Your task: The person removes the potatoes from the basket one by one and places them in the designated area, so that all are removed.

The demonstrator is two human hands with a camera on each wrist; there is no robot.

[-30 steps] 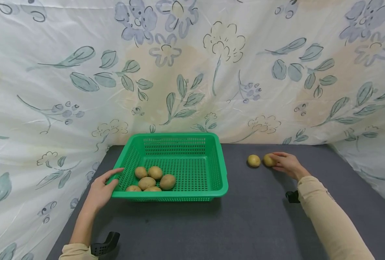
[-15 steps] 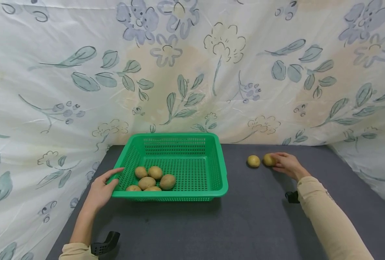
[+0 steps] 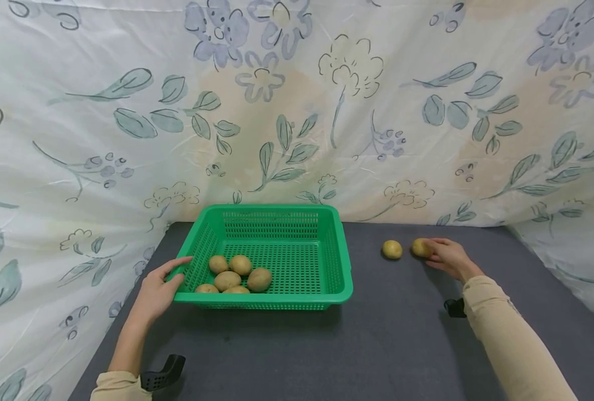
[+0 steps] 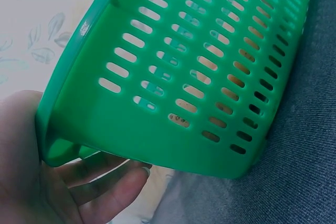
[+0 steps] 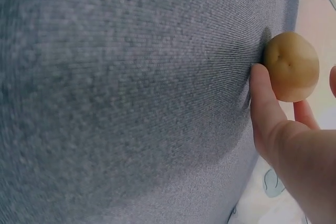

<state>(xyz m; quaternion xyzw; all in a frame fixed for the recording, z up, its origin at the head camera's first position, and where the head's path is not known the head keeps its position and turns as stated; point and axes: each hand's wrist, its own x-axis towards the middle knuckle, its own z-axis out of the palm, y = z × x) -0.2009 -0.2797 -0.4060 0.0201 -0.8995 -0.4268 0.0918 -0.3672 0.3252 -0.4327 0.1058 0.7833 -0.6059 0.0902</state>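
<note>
My left hand (image 3: 157, 289) grips the green plastic basket (image 3: 344, 262) at its near left corner. In the left wrist view, fingers (image 4: 118, 198) curl beneath the basket's rim (image 4: 68, 51). Several potatoes (image 3: 227, 281) lie together in the basket's left part. On the right, my right hand (image 3: 449, 257) holds a potato (image 3: 420, 248) low at the dark cloth. The right wrist view shows the thumb (image 5: 265, 98) at this potato's side and another finger behind it. A second potato (image 3: 392, 249) lies just to its left, apart from it.
A dark grey cloth (image 3: 286, 356) covers the table under the basket and potatoes. A floral curtain (image 3: 286, 111) hangs right behind the table's back edge and along both sides. Black wrist devices (image 3: 163, 374) show by both forearms.
My right hand and the potato in it have shifted slightly right, widening the gap to the other potato. The left hand and basket have kept their place; the head view has moved a little.
</note>
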